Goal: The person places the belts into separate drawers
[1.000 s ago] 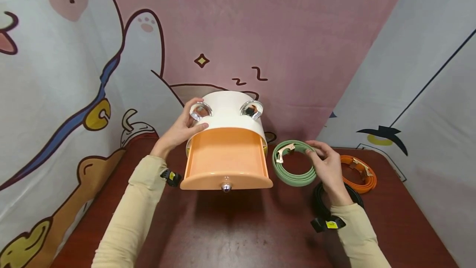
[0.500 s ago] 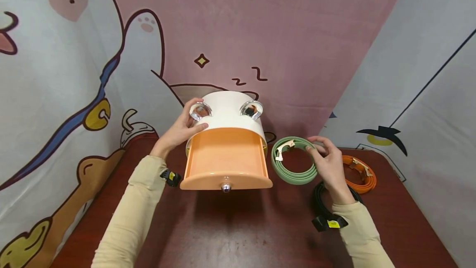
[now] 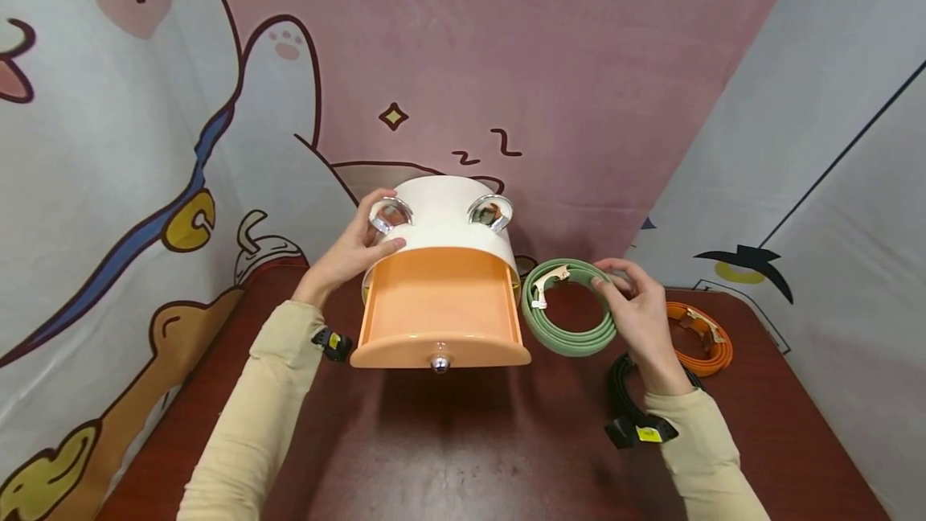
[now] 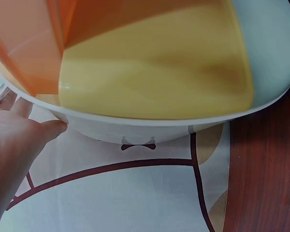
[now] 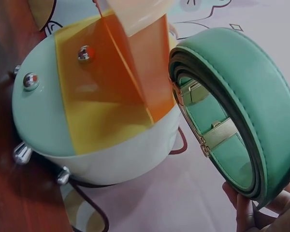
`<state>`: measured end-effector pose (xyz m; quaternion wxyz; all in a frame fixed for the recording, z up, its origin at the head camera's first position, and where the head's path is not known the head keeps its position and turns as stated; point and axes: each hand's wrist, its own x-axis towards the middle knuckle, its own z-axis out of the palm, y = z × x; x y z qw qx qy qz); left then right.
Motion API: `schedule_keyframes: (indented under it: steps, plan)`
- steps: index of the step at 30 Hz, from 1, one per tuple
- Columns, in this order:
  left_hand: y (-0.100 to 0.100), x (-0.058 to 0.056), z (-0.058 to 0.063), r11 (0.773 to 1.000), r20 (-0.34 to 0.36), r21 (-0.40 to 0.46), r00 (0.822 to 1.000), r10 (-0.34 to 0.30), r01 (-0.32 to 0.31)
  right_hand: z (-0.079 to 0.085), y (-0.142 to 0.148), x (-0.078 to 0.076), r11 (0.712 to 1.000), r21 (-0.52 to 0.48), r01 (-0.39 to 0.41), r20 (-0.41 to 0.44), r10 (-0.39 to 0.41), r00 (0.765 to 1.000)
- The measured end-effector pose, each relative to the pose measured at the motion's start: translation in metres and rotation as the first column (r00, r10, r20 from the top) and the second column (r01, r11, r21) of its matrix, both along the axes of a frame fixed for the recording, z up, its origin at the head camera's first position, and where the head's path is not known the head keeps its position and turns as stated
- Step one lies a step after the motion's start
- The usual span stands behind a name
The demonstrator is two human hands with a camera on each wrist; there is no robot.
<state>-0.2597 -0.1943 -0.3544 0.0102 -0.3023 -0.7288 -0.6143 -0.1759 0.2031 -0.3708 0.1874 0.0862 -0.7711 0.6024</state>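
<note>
A small white drawer cabinet with two round chrome pieces on top stands on the table. Its top orange drawer is pulled out, and nothing lies inside. My left hand holds the cabinet's upper left corner, thumb at the front edge and fingers around the chrome piece. Right of the drawer, my right hand pinches a coiled green belt by its right side. The coil is held up, and its gold buckle shows inside the loop in the right wrist view.
An orange coiled belt lies on the dark red table to the right. Beside it a black coil is partly hidden by my right wrist. Lower yellow and pale green drawer fronts are closed. A printed cloth hangs behind.
My right hand has lifted the green belt slightly and brought it a little left, closer to the drawer. The left hand and cabinet have stayed put.
</note>
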Motion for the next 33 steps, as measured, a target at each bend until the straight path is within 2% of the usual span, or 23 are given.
schedule_keyframes:
  steps: [10, 16, 19, 22, 26, 33]
  plan:
    - [-0.001, 0.0, -0.001, 1.0, 0.003, -0.006, 1.0, 0.006, -0.006, 0.015, -0.014, 0.001, 1.0, 0.019, -0.007, -0.034, 0.008, 0.999]
    - [-0.002, 0.0, 0.0, 1.0, -0.004, -0.014, 1.0, 0.007, -0.007, 0.02, -0.022, 0.0, 1.0, 0.001, -0.01, -0.002, 0.01, 1.0]
    - [-0.002, 0.0, 0.0, 1.0, 0.009, -0.009, 1.0, 0.006, -0.006, 0.032, -0.03, 0.005, 0.999, 0.03, -0.021, 0.01, 0.021, 1.0]
    - [-0.002, -0.001, -0.001, 1.0, 0.014, -0.007, 1.0, 0.006, -0.006, 0.037, -0.033, 0.004, 0.998, 0.043, -0.047, 0.029, 0.046, 0.999]
    - [-0.002, -0.001, -0.001, 1.0, 0.01, -0.008, 1.0, 0.004, -0.004, 0.035, -0.036, -0.005, 0.996, 0.047, -0.079, 0.053, 0.076, 0.996]
    - [-0.001, -0.003, -0.001, 1.0, 0.009, 0.0, 1.0, -0.004, 0.004, 0.042, -0.047, -0.011, 0.991, 0.058, -0.124, 0.122, 0.116, 0.986]
